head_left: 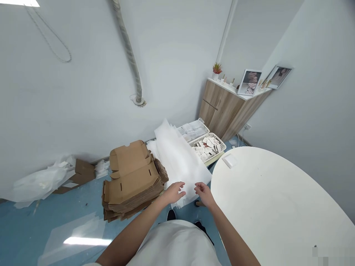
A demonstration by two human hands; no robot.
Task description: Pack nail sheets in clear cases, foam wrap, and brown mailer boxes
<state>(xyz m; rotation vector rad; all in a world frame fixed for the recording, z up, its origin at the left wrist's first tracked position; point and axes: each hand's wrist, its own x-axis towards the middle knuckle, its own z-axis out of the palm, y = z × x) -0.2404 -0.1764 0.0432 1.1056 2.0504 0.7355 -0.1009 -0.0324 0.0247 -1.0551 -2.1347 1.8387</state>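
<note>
My left hand (175, 192) hovers above the near end of a stack of white foam sheets (180, 155), its fingers apart and nothing visible in them. Facing it, my right hand (203, 193) is held over the right edge of the same sheets, fingers curved and parted, also without anything visible in them. I cannot tell whether either hand touches the sheets. Left of the foam lies a tall pile of flattened brown cardboard boxes (133, 177), close to my left hand. The round white table (271, 192) is just right of my right hand.
Behind the foam stand a white basket of printed cards (208, 147) and another basket of clear plastic packs (192, 130). A small white box (229, 161) lies on the table. A wooden cabinet (222, 107) fills the corner. Plastic wrapping (47, 179) and a carton (83, 171) lie at left.
</note>
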